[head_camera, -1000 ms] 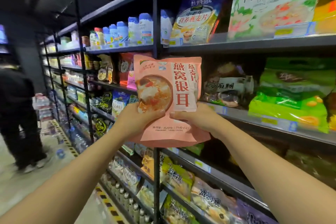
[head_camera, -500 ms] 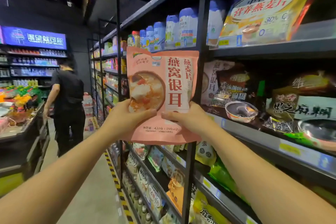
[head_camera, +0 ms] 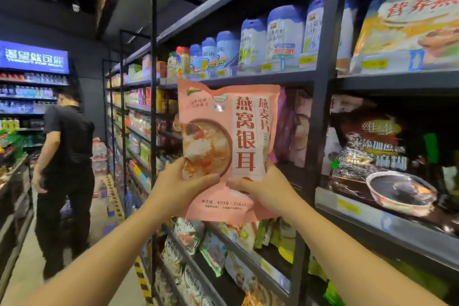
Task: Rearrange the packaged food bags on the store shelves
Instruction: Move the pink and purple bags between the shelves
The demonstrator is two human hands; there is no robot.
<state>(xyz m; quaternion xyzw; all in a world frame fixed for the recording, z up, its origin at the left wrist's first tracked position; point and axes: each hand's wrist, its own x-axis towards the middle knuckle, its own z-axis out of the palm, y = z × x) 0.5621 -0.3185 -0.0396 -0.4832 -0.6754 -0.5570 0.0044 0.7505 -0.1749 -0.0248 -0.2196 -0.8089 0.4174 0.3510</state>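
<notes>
I hold a pink food bag (head_camera: 231, 126) upright in front of the shelving, its front printed with red characters and a bowl of porridge. My left hand (head_camera: 181, 184) grips its lower left part, thumb across the front. My right hand (head_camera: 263, 189) grips the lower right part the same way. The bag hangs in the air before a black upright post (head_camera: 320, 131), level with the middle shelf (head_camera: 372, 213). More pink bags (head_camera: 293, 126) stand on that shelf behind it. Dark sesame-paste bags (head_camera: 377, 156) fill the shelf section to the right.
White and blue canisters (head_camera: 283, 37) line the upper shelf, with a large oat bag (head_camera: 409, 20) at the right. Lower shelves hold several snack bags (head_camera: 213, 248). A person in black (head_camera: 67, 171) stands in the aisle at left, beside a produce stand (head_camera: 12, 164).
My view has swung left along the aisle, so the shelves slid right. The pink bag stays gripped in both hands and now sits before the pink bags' shelf section.
</notes>
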